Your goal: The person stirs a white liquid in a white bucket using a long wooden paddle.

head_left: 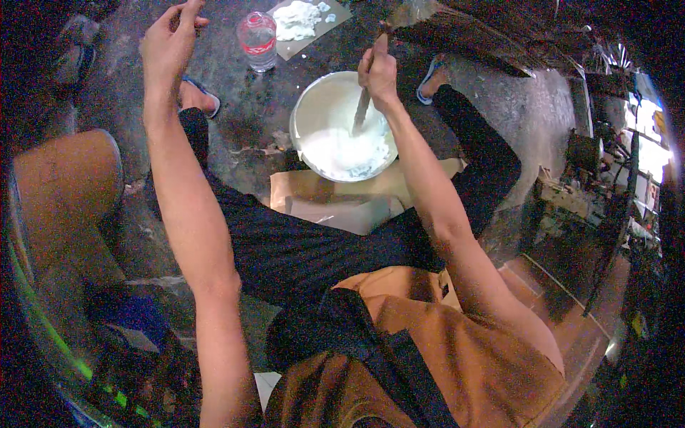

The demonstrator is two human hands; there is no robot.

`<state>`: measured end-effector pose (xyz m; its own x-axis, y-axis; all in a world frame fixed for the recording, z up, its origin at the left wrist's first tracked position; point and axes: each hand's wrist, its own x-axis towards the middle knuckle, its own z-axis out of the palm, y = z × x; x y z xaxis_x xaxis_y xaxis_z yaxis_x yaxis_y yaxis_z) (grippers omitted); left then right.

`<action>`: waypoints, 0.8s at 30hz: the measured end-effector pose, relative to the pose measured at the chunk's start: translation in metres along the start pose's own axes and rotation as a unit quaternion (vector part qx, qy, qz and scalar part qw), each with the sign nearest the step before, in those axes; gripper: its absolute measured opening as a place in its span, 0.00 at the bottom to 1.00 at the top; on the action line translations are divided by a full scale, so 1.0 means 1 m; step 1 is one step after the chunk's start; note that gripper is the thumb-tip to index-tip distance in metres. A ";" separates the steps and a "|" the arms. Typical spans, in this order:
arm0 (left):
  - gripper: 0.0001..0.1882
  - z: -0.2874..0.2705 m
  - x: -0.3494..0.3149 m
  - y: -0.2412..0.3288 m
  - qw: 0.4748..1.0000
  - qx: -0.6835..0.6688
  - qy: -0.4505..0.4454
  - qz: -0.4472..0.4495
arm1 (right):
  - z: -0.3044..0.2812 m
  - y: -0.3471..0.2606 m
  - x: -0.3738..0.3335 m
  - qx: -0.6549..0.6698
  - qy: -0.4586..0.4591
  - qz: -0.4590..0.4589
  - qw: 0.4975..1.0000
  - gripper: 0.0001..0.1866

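My right hand (pixel 379 75) is closed around a wooden stick (pixel 362 110), which slants down into a round white bucket (pixel 305 107). The lower end of the stick meets a white, lumpy, wet-looking mass (pixel 349 153) at the bottom of the bucket. Raised at the upper left, my left hand (pixel 170 39) holds nothing that I can see; its fingers are bent and apart, partly cut off by the picture's top edge. Closest to it is a clear plastic bottle (pixel 258 44) with a red label, upright on the dark floor.
Beyond the bottle, a white heap (pixel 298 20) lies on a flat sheet (pixel 330 23). An opened cardboard piece (pixel 285 189) sits between my legs and the bucket. A large brown cylindrical container (pixel 68 178) stands at left. Cluttered gear (pixel 578 196) lines the right side.
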<state>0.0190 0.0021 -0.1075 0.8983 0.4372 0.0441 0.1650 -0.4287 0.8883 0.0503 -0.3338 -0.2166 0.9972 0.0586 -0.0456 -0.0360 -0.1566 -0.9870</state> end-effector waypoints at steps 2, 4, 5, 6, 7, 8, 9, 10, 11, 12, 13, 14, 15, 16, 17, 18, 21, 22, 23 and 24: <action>0.26 -0.005 -0.003 -0.004 1.000 -0.006 0.006 -0.011 | 0.006 -0.023 -0.002 0.006 -0.015 0.093 0.996 0.36; 0.26 -0.008 -0.003 -0.006 0.999 -0.031 0.006 -0.007 | 0.003 -0.060 0.009 0.058 0.005 0.098 0.993 0.36; 0.26 -0.008 -0.010 0.002 0.999 -0.031 0.007 -0.009 | 0.003 -0.083 0.008 0.080 0.008 0.111 0.991 0.36; 0.22 -0.005 -0.022 0.019 0.999 -0.040 0.020 0.004 | -0.002 -0.102 0.007 0.101 0.015 0.122 0.987 0.36; 0.20 -0.004 -0.029 0.031 0.998 -0.048 0.035 0.017 | -0.006 -0.107 0.011 0.135 0.006 0.096 0.986 0.35; 0.20 -0.003 -0.030 0.032 0.998 -0.048 0.034 0.017 | -0.006 -0.108 0.012 0.135 0.006 0.096 0.986 0.35; 0.20 -0.004 -0.031 0.033 0.999 -0.040 0.032 0.012 | -0.006 -0.109 0.011 0.144 0.009 0.063 0.988 0.36; 0.19 -0.007 -0.031 0.035 0.999 -0.033 0.031 0.008 | -0.004 -0.112 0.011 0.153 0.012 0.028 0.988 0.36; 0.19 -0.008 -0.022 0.026 0.999 -0.034 0.031 0.010 | -0.003 -0.095 0.015 0.131 0.002 -0.058 0.990 0.36; 0.21 -0.011 -0.008 0.010 1.000 -0.003 0.015 0.003 | -0.002 -0.076 0.013 0.129 -0.008 -0.062 0.990 0.36; 0.25 -0.009 0.000 -0.005 1.000 0.028 -0.005 -0.005 | -0.001 -0.048 0.008 0.103 0.006 -0.075 0.992 0.36; 0.25 -0.004 0.002 -0.009 1.000 0.025 -0.009 -0.003 | -0.002 -0.023 0.002 0.075 0.021 -0.088 0.993 0.35; 0.25 -0.002 0.002 -0.013 1.000 0.016 -0.006 0.001 | 0.001 -0.010 -0.005 0.078 0.046 -0.012 0.996 0.35; 0.25 -0.001 0.004 -0.013 1.000 0.005 -0.002 0.007 | 0.000 0.002 -0.012 0.080 0.072 0.061 0.992 0.36; 0.25 0.006 0.006 -0.008 1.000 0.001 -0.006 0.012 | -0.006 0.014 -0.006 0.010 0.094 0.019 0.995 0.36; 0.25 0.014 0.009 -0.004 1.000 -0.005 -0.011 0.014 | -0.024 0.023 0.001 0.007 0.102 0.016 0.995 0.36; 0.25 -0.015 0.000 -0.009 1.000 0.018 0.002 0.005 | -0.008 -0.051 -0.001 0.144 0.063 0.148 0.976 0.37; 0.25 -0.017 0.001 -0.005 1.000 0.016 -0.001 0.012 | -0.015 -0.069 0.006 0.161 0.053 0.144 0.975 0.36; 0.25 -0.020 0.001 -0.003 1.000 0.017 0.002 0.013 | -0.015 -0.095 0.005 0.175 0.057 0.141 0.973 0.36; 0.25 -0.018 -0.008 -0.004 1.000 0.016 0.004 0.008 | -0.019 -0.112 -0.005 0.184 0.064 0.139 0.971 0.37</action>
<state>0.0039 0.0140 -0.1030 0.8975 0.4365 0.0630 0.1632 -0.4614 0.8720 0.0504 -0.3353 -0.1028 0.9445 -0.0611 -0.3227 -0.3032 0.2160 -0.9281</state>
